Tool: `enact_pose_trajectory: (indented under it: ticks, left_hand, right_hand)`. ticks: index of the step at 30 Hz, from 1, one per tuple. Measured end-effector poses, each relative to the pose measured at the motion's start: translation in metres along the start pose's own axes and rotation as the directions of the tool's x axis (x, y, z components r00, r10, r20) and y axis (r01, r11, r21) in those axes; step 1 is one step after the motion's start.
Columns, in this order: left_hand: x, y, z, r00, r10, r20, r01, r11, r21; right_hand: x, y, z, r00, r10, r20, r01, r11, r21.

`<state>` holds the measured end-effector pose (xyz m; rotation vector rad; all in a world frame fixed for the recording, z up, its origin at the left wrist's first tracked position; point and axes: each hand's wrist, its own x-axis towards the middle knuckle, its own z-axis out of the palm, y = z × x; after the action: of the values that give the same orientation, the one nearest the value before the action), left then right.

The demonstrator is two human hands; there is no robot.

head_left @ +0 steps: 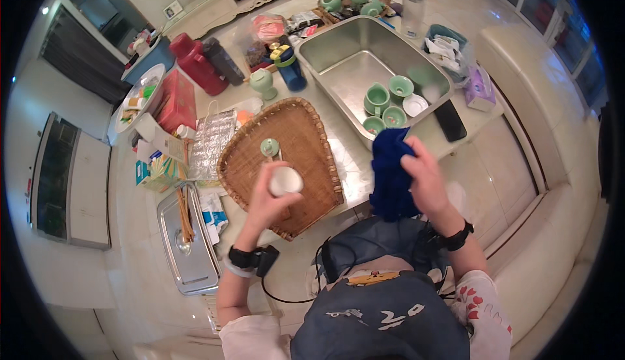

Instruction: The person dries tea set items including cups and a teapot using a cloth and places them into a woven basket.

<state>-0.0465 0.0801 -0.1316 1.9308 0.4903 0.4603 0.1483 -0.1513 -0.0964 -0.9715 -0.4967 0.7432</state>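
Note:
My left hand grips a small white cup over a woven wicker tray. A pale green lid with a knob rests on that tray, just beyond the cup. In my right hand is a dark blue cloth, bunched and hanging down by the table's front edge. A large steel basin behind holds several green teacups and a small white dish.
A phone, tissue pack, green lidded piece, blue bottle, red thermos and green teapots crowd the table. A steel tray with chopsticks lies lower left; a sofa stands right.

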Motion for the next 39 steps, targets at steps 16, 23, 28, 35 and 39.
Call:
enact_pose_trajectory:
  ticks: [16, 23, 28, 35, 39]
  left_hand:
    - [-0.027, 0.029, 0.042, 0.891, 0.294, 0.347, -0.391, 0.885, 0.254]
    - [-0.012, 0.035, 0.045, 0.942, 0.301, 0.146, -0.332, 0.892, 0.306]
    - [-0.010, 0.015, 0.040, 0.996, 0.085, 0.013, -0.084, 0.994, -0.069]
    - [-0.014, 0.028, 0.060, 0.965, 0.262, 0.003, -0.261, 0.961, 0.094]
    - [-0.015, 0.028, 0.062, 0.981, 0.194, 0.017, -0.194, 0.973, 0.126]
  right_hand:
    - [-0.019, 0.084, 0.026, 0.673, -0.017, 0.740, 0.688, 0.380, -0.618]
    - [0.011, 0.092, 0.035, 0.936, 0.231, 0.267, -0.301, 0.918, 0.259]
    - [0.004, 0.058, 0.029, 0.985, 0.046, 0.163, -0.119, 0.875, 0.470]
    - [0.003, 0.077, 0.055, 0.766, -0.290, 0.573, 0.639, 0.438, -0.633]
    - [0.014, 0.077, 0.063, 0.925, -0.164, 0.342, 0.357, 0.679, -0.641]
